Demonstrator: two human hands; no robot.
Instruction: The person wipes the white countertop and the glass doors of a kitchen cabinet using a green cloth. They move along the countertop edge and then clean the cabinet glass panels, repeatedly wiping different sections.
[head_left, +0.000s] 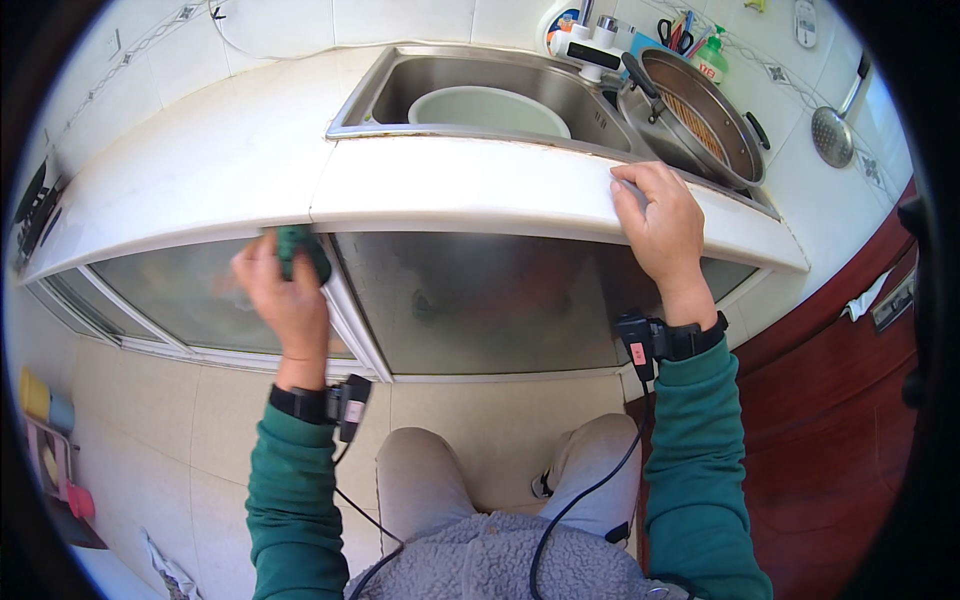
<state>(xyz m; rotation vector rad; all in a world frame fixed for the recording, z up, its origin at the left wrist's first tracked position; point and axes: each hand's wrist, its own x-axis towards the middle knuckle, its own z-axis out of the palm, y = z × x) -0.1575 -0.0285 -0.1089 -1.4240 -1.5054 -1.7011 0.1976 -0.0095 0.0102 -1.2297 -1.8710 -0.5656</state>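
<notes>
My left hand (281, 300), blurred by motion, grips a dark green scouring pad or cloth (313, 262); which of the two cannot be told. It is at the front edge of the white countertop (465, 176), before the upper part of the frosted glass cabinet doors (480, 307) and close to their white frame (349, 300). Over at the right, my right hand (664, 217) rests on the counter's front edge. Its thumb and index finger are apart, with nothing seen between them.
Behind the counter edge, a steel sink (401, 64) holds a pale basin (487, 105). To its right, a large steel pan (637, 116) leans tilted near a faucet (592, 52). A skimmer (832, 135) hangs on the wall. A dark red wooden door (817, 420) stands at right.
</notes>
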